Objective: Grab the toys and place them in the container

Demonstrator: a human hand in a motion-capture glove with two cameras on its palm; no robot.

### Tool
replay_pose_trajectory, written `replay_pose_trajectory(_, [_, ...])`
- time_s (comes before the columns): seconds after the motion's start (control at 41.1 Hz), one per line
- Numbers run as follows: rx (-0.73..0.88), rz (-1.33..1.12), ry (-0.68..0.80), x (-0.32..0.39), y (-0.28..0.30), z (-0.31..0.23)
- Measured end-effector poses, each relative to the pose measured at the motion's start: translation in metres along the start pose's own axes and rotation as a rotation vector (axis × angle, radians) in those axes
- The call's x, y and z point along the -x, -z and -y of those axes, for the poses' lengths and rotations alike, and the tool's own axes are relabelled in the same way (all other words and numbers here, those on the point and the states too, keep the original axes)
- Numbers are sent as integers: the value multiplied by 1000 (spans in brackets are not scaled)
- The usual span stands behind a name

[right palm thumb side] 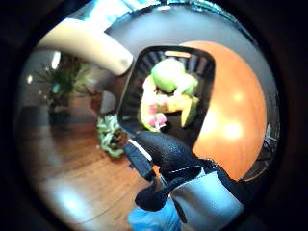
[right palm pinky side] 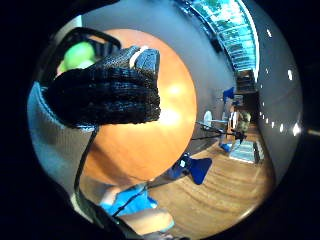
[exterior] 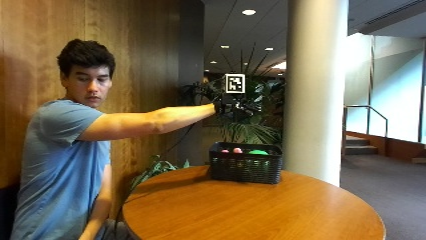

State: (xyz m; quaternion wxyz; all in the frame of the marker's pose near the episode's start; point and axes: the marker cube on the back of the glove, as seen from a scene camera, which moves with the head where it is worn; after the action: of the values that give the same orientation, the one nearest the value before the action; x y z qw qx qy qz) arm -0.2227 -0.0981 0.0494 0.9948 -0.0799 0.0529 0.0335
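A black mesh basket (exterior: pixel 246 167) stands at the far side of the round wooden table (exterior: pixel 266 210). Inside it lie several toys: a green one (exterior: pixel 258 152) and pink ones (exterior: pixel 237 150). In the thumb side view the basket (right palm thumb side: pixel 127 96) holds a green ball (right palm thumb side: pixel 168 74), a yellow piece (right palm thumb side: pixel 185 103) and pink bits (right palm thumb side: pixel 156 113). My gloved right hand (exterior: pixel 229 106) hangs in the air above the basket's left rim, arm stretched out. Its fingers (right palm pinky side: pixel 107 87) are curled over the palm, thumb (right palm thumb side: pixel 168 154) bent, and no toy shows in them.
A thick white column (exterior: pixel 316 90) rises behind the table on the right. Leafy plants (exterior: pixel 249 125) stand behind the basket, and a wood-panelled wall (exterior: pixel 133 50) runs along the left. The tabletop (right palm pinky side: pixel 145 145) spreads bare wood in front of the basket.
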Motion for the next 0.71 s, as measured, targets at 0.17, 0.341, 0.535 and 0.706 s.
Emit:
replay_pose_trajectory(0.17, [-22, -135, 237, -60, 2, -13])
replay_pose_trajectory(0.341, [-18, -157, 191, -112, -8, -22])
replay_pose_trajectory(0.535, [-15, -157, 112, -163, -32, -35])
replay_pose_trajectory(0.706, [-36, -109, 54, -214, -44, -46])
